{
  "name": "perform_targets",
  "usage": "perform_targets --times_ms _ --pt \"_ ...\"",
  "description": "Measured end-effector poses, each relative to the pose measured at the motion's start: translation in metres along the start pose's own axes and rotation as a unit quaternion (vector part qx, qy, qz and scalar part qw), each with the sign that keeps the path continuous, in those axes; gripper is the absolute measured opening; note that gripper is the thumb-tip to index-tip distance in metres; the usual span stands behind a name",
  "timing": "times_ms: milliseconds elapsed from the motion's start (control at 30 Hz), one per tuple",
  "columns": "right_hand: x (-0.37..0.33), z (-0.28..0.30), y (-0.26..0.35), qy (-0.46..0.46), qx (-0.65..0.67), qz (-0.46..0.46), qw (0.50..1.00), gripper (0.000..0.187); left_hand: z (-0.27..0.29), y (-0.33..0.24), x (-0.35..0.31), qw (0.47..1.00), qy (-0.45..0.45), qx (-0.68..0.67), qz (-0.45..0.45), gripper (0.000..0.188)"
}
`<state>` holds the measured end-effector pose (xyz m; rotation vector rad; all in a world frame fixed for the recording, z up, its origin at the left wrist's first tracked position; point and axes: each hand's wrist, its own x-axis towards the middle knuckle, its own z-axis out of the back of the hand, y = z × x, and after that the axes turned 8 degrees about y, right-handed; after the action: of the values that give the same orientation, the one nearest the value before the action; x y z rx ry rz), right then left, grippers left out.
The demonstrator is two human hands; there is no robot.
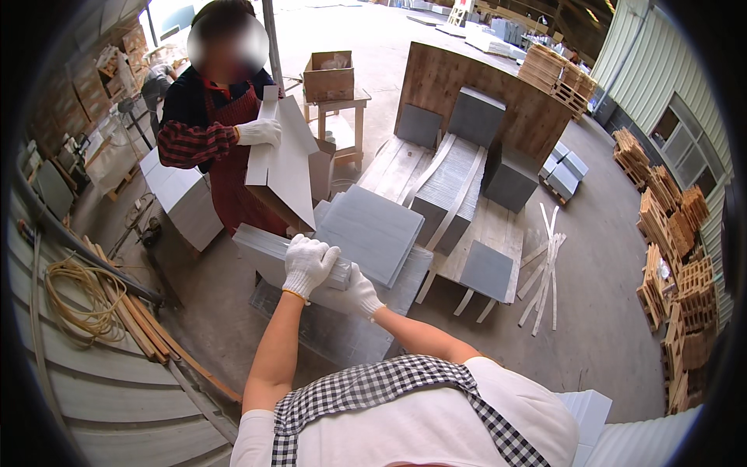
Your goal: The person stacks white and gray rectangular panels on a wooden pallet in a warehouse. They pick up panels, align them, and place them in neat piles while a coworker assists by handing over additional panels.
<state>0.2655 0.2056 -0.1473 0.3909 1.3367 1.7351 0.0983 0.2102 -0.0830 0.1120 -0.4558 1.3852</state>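
Observation:
My left hand (pixel 310 265), in a white knit glove, is closed over the upper edge of a stack of thin grey stone tiles (pixel 264 247) held together on edge. My right hand (pixel 361 294), gloved too, grips the near end of the same stack; its fingertips are partly hidden. Just beyond lies a flat pile of grey tiles (pixel 369 233) on a grey worktable (pixel 334 335). Across from me a person (pixel 241 187) in a red striped apron holds an open cardboard box (pixel 284 167), tilted toward the stack, with a gloved hand on its side.
Right of the worktable, a wooden pallet (pixel 502 226) carries rows of tiles (pixel 447 187) before an upright wooden board (pixel 482 86). White strips (pixel 545 272) lie on the floor. A coiled hose (pixel 85 300) and timber lengths (pixel 148 319) are at left. Wooden pallets (pixel 661 257) line the right wall.

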Motion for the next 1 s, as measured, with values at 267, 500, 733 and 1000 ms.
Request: perform_targets --times_ms 267,500,733,1000 --pt "0.002 -0.004 -0.006 -0.013 -0.015 0.010 1.000 0.093 0.001 -0.001 0.000 1.000 -0.012 0.000 -0.006 0.040" --pt "0.002 -0.002 -0.008 0.001 -0.018 -0.001 1.000 0.096 0.002 -0.001 0.001 1.000 0.004 -0.008 -0.005 0.037" --pt "0.004 -0.006 -0.011 0.001 -0.006 -0.001 1.000 0.094 0.002 0.000 0.001 0.999 -0.013 0.004 -0.029 0.037" --pt "-0.005 0.001 0.002 -0.013 -0.009 -0.004 1.000 0.090 -0.004 0.002 0.001 0.999 -0.024 0.006 -0.033 0.035"
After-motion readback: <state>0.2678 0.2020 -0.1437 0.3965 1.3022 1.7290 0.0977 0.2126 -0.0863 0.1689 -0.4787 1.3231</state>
